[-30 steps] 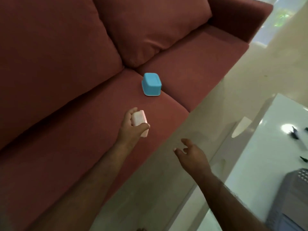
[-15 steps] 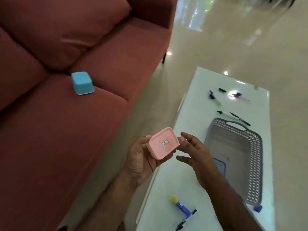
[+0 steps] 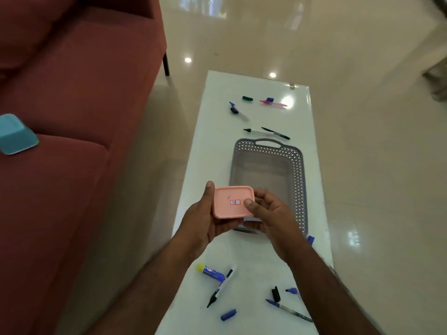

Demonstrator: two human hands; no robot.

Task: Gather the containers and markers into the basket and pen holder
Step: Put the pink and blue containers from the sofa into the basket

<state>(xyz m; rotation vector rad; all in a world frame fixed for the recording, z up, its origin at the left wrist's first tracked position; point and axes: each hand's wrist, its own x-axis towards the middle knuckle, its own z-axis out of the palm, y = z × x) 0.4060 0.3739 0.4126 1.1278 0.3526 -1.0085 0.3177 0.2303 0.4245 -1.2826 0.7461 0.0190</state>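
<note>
Pink container (image 3: 233, 201), labelled underside up, is gripped by both hands: left hand (image 3: 205, 222) curled round its left edge, right hand (image 3: 271, 217) pinching its right edge. Directly beyond and beneath it, the grey basket (image 3: 298, 175) is set on the white table (image 3: 212, 131). Markers (image 3: 219, 287) are scattered nearer and farther. A blue container (image 3: 15, 134) lies far left on the sofa (image 3: 79, 97).

Both forearms are bare from the lower edge of view to the wrist, no sleeve showing. The left hand (image 3: 205, 221) and right hand (image 3: 271, 218) are bare too. Fingernails are short.
</note>
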